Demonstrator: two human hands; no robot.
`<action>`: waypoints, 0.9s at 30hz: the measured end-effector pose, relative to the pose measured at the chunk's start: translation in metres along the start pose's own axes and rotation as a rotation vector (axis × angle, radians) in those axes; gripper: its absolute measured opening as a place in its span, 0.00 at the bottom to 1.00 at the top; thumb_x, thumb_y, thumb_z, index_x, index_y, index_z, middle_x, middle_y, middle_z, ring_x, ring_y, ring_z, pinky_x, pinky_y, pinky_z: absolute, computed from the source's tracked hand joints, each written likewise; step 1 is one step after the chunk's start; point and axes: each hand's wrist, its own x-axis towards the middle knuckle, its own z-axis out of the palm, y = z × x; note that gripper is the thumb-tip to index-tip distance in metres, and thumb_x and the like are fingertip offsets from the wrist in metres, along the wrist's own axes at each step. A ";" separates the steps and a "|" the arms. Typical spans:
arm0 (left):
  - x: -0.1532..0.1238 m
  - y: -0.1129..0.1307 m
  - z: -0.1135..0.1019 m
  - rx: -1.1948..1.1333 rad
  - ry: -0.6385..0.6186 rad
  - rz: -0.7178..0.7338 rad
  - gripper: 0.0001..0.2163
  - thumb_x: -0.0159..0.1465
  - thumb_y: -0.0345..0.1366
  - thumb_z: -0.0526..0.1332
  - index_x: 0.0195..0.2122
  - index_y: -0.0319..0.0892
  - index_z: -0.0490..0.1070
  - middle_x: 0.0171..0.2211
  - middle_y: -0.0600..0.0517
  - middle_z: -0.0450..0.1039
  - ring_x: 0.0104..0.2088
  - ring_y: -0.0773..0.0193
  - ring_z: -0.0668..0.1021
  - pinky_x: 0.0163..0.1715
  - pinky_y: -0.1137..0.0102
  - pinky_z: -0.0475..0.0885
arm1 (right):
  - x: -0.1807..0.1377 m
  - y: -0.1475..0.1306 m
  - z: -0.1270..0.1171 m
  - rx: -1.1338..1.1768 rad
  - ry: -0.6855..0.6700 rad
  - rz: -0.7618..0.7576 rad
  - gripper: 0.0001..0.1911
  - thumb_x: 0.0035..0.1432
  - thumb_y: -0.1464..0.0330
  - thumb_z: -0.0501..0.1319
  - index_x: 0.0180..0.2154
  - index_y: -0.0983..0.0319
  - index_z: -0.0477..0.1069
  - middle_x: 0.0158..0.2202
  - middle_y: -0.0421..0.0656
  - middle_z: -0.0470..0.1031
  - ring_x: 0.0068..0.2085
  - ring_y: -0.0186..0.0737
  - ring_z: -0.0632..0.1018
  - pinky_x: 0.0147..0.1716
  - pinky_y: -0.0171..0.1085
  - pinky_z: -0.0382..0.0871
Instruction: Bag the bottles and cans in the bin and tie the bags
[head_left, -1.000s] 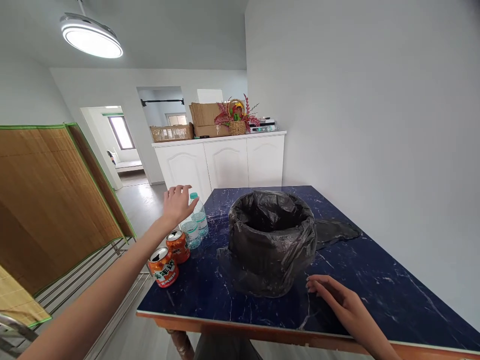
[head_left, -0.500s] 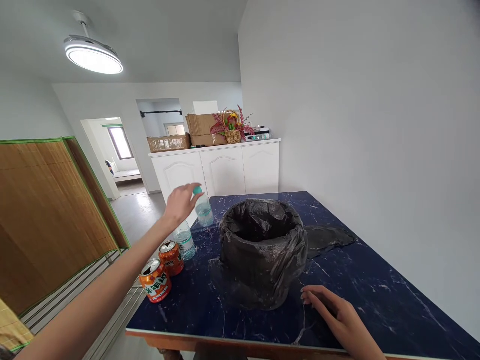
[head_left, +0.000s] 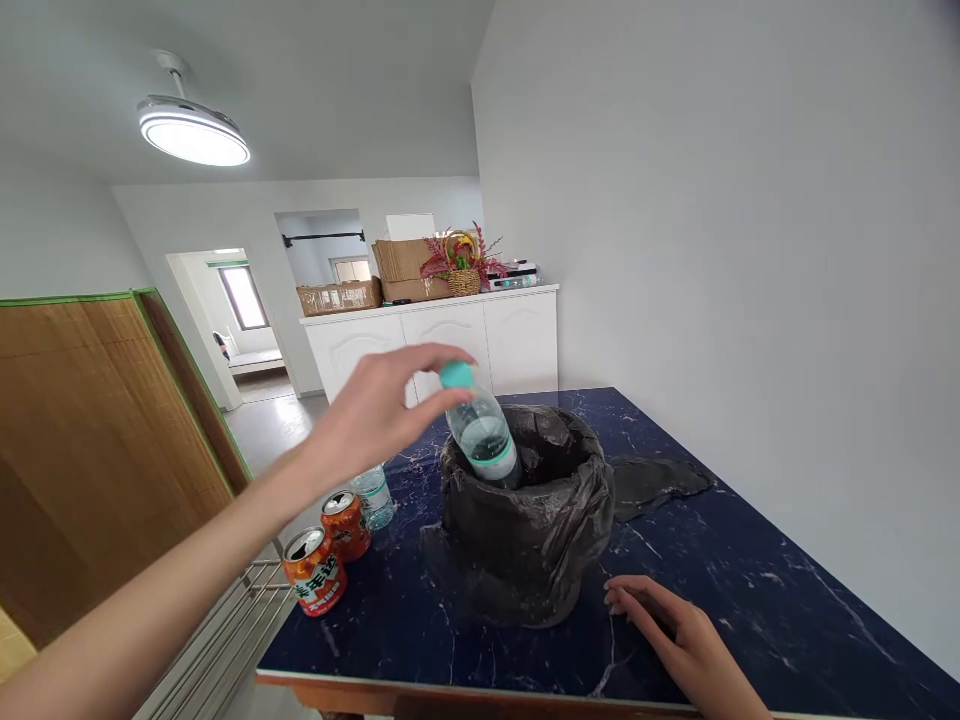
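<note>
The left-hand grip (head_left: 382,408) and left forearm (head_left: 217,558) cover the top of a clear plastic bottle (head_left: 377,500); the forearm runs off the picture. One orange-and-red metal can (head_left: 319,577) partly hides its twin (head_left: 348,530). Print on the teal-capped clear plastic bottle (head_left: 480,430) is too blurred to read. The round container lined with black plastic (head_left: 525,555) hides its bottom.

Dark blue table (head_left: 405,635) beneath cans (head_left: 319,578), bottle (head_left: 376,503), black-lined bin (head_left: 529,560)
</note>
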 end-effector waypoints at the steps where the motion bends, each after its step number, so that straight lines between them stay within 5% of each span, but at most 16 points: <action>1: -0.001 -0.002 0.011 -0.030 -0.067 0.001 0.22 0.71 0.58 0.61 0.54 0.48 0.80 0.51 0.51 0.85 0.49 0.51 0.84 0.48 0.62 0.79 | 0.000 0.001 0.000 0.005 -0.002 -0.002 0.28 0.67 0.40 0.58 0.50 0.53 0.81 0.49 0.49 0.85 0.49 0.53 0.86 0.45 0.41 0.83; 7: -0.004 -0.022 0.062 -0.142 -0.333 -0.011 0.14 0.69 0.48 0.67 0.51 0.49 0.81 0.46 0.52 0.86 0.46 0.53 0.85 0.42 0.65 0.77 | 0.001 0.004 0.001 -0.011 -0.005 -0.025 0.26 0.69 0.42 0.58 0.51 0.53 0.81 0.48 0.48 0.85 0.49 0.52 0.86 0.45 0.39 0.82; 14: 0.004 -0.042 0.085 -0.190 -0.490 -0.025 0.14 0.65 0.48 0.70 0.47 0.48 0.84 0.47 0.49 0.87 0.48 0.51 0.86 0.43 0.65 0.78 | -0.001 -0.002 0.000 0.012 0.009 -0.032 0.25 0.69 0.43 0.60 0.51 0.53 0.81 0.47 0.48 0.86 0.48 0.52 0.86 0.43 0.39 0.82; 17: 0.008 -0.041 0.083 -0.131 -0.593 0.016 0.12 0.68 0.48 0.67 0.43 0.49 0.86 0.43 0.51 0.88 0.43 0.54 0.87 0.39 0.67 0.76 | -0.001 -0.005 0.000 -0.005 -0.005 -0.038 0.26 0.69 0.42 0.58 0.51 0.53 0.81 0.48 0.48 0.85 0.49 0.52 0.85 0.46 0.41 0.81; 21: 0.011 -0.036 0.062 -0.147 -0.519 -0.036 0.19 0.73 0.52 0.59 0.47 0.47 0.85 0.47 0.50 0.87 0.42 0.55 0.86 0.41 0.66 0.76 | -0.001 -0.003 0.000 -0.024 -0.049 0.017 0.30 0.69 0.40 0.56 0.54 0.53 0.80 0.50 0.50 0.84 0.51 0.54 0.84 0.50 0.44 0.81; 27: -0.005 -0.049 0.036 -0.167 -0.425 -0.212 0.29 0.72 0.61 0.56 0.64 0.47 0.74 0.64 0.46 0.77 0.61 0.47 0.79 0.54 0.60 0.75 | 0.000 0.000 0.000 0.036 -0.051 0.054 0.31 0.66 0.38 0.59 0.54 0.53 0.79 0.51 0.50 0.84 0.52 0.56 0.84 0.52 0.48 0.80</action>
